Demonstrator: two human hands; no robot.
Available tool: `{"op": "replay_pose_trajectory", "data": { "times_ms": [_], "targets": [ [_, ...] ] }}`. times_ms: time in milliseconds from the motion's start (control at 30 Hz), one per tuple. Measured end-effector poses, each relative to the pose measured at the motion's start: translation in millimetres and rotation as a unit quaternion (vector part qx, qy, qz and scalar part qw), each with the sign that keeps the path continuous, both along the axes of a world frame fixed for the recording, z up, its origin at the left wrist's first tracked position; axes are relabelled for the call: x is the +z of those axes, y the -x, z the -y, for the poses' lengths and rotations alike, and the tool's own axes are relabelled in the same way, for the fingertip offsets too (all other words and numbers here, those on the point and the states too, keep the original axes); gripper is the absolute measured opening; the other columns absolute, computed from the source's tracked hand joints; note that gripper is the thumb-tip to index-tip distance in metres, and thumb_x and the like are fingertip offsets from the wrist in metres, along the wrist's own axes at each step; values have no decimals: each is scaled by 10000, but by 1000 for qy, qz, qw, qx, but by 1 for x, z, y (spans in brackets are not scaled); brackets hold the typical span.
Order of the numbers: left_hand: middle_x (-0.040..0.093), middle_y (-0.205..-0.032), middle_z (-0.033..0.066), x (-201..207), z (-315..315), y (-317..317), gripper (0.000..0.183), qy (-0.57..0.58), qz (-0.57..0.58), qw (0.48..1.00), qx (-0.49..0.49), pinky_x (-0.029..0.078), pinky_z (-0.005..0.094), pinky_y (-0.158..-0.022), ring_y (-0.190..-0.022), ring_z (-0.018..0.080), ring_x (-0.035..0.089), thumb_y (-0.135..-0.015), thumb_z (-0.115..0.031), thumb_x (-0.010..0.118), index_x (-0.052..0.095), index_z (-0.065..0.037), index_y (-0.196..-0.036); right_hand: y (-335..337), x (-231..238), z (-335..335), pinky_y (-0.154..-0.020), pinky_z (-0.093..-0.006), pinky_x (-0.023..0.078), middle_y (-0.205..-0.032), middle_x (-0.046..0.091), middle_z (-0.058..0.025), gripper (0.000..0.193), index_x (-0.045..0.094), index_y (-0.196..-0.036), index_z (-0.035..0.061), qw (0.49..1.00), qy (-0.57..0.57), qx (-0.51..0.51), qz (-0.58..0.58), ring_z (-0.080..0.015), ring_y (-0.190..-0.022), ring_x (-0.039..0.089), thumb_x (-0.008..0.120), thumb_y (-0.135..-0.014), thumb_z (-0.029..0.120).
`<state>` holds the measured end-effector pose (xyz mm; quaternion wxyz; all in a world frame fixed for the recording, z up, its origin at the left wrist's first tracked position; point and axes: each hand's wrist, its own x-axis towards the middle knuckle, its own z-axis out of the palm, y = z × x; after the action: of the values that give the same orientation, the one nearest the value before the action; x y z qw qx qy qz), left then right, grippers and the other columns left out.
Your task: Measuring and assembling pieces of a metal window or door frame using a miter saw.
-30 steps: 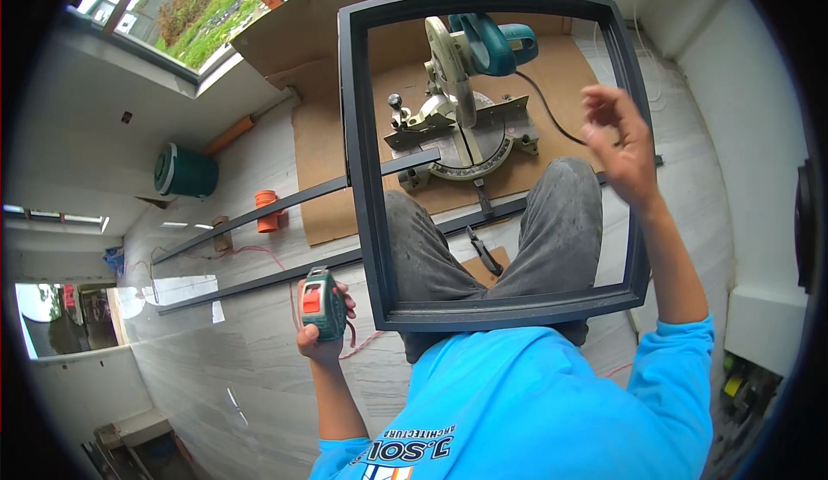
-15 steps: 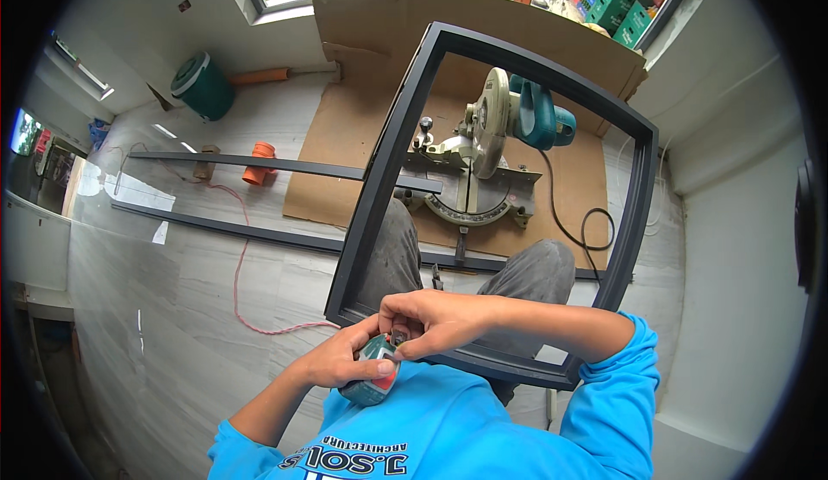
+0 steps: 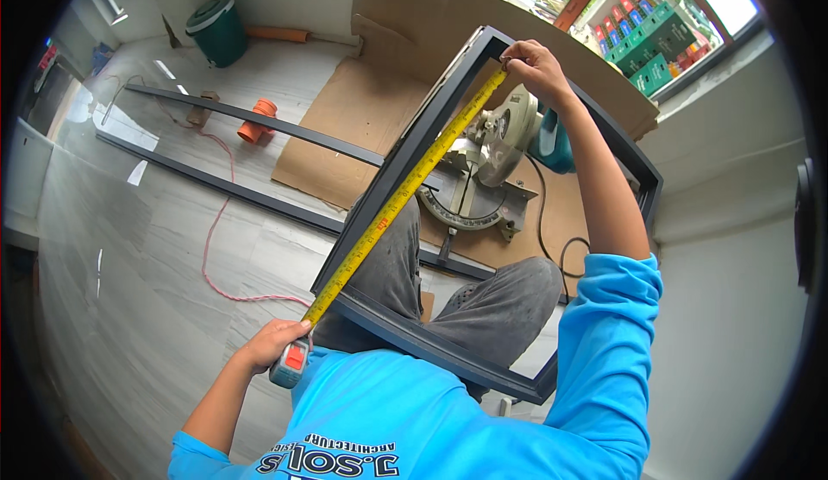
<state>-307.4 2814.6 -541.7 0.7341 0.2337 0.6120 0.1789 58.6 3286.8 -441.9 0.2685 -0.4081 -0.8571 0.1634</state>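
Observation:
A dark grey metal window frame [image 3: 405, 154] leans across my lap, tilted. Down by its near left corner, my left hand [image 3: 274, 344] grips the case of a tape measure [image 3: 291, 363], which is dark with a red patch. The yellow blade [image 3: 384, 221] is pulled out along the frame's left side. At the far left corner my right hand [image 3: 536, 69] pinches the blade's end, its fingers close against the frame. The blade's tip is hidden by the fingers.
Beyond the frame a miter saw [image 3: 470, 195] stands on cardboard [image 3: 332, 126]. Two long dark metal bars [image 3: 259, 122] lie to the left near an orange pipe fitting [image 3: 257, 120]. A red cord [image 3: 207, 260] crosses the tiled floor; a green bucket [image 3: 216, 31] stands by the wall.
The tape blade has been drawn out. My right hand moved up to the frame's far left corner, while my left hand with the case shifted left and slightly down.

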Motion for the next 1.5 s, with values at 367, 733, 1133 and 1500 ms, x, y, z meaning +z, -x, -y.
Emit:
{"op": "replay_pose_trajectory", "data": {
  "times_ms": [367,733,1133,1500],
  "targets": [
    [551,-647,-39,-15,-4,-19,408,-123,-4,992,-4,395,230,-561,-594,46,476,-977,-375,541,652,-57,-745,50,-5,32,-1058,-440,342,-1342,478,-68,451,666,-1132,228,900,-395,33,179,-289,-1266,429,650,-724,35],
    [514,-626,-42,-16,-22,-29,425,-103,-26,994,10,390,248,-556,-597,54,456,-958,-374,559,601,-54,-682,65,-1,86,-1009,-440,396,-1127,600,-95,287,599,-1044,77,918,-227,237,223,-322,-1181,511,586,-767,5],
    [517,-623,-41,-33,-4,-23,389,-96,-16,993,65,365,238,-524,-577,39,457,-962,-328,561,565,-69,-673,56,-15,49,-943,-412,453,-1041,594,-94,172,615,-990,70,919,-262,241,167,-308,-1075,537,624,-820,40],
    [518,-584,17,-39,3,-24,427,-155,-126,980,18,392,281,-563,-602,84,477,-930,-362,564,623,5,-719,44,-25,30,-908,-426,447,-1107,570,-127,93,558,-1002,56,932,-273,165,173,-362,-1067,537,532,-916,77]
  ]
}}
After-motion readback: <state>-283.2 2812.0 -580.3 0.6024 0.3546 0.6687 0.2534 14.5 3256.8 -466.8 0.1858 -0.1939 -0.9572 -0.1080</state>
